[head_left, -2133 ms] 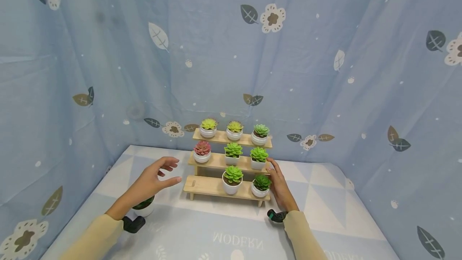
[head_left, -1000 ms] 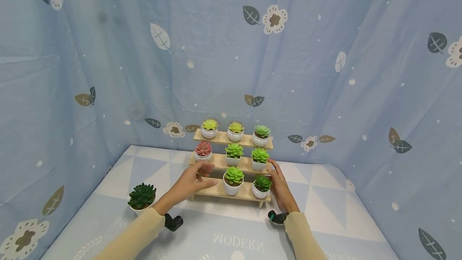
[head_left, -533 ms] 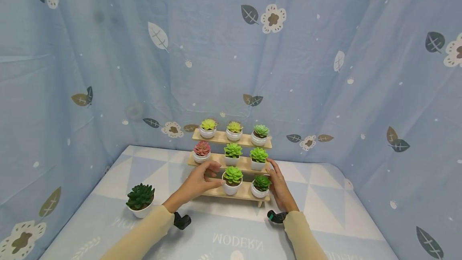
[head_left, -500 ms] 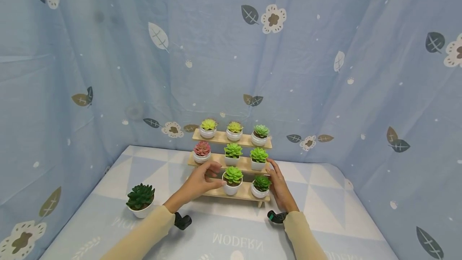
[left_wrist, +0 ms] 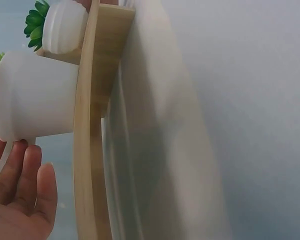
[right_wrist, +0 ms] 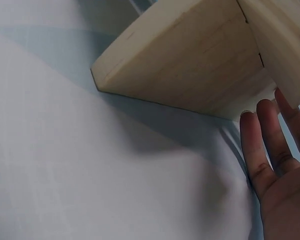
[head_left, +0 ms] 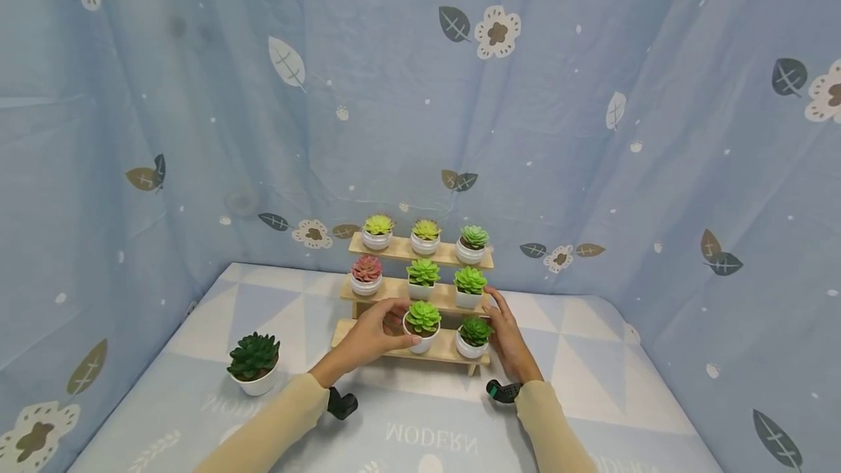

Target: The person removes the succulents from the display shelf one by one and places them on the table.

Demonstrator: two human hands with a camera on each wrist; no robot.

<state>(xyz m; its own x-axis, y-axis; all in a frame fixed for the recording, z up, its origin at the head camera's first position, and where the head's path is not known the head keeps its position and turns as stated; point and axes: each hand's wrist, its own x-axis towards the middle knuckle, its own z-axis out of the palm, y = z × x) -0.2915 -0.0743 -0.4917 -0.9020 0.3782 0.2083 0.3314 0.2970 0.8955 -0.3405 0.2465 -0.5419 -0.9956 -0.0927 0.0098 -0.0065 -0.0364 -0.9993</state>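
Note:
My left hand (head_left: 373, 334) is at a light green potted succulent (head_left: 423, 318) on the lowest step of a three-step wooden plant stand (head_left: 388, 347). The thumb lies across the front of its white pot and the fingers curve around the far side. In the left wrist view the white pot (left_wrist: 40, 97) sits on the shelf board, fingertips against its side. My right hand (head_left: 510, 334) rests at the stand's right end, beside a dark green succulent (head_left: 474, 336). In the right wrist view its extended fingers (right_wrist: 271, 130) touch the wooden edge and hold no pot.
A larger dark green succulent (head_left: 253, 362) in a white pot stands on the patterned tablecloth (head_left: 420, 414) to the left. The upper steps carry several potted succulents, a red one (head_left: 366, 274) among them. A blue curtain (head_left: 394, 130) hangs behind.
My left hand has come from the left, past the large dark succulent, to the light green one on the lowest step and taken hold of its pot. The right hand has stayed in place.

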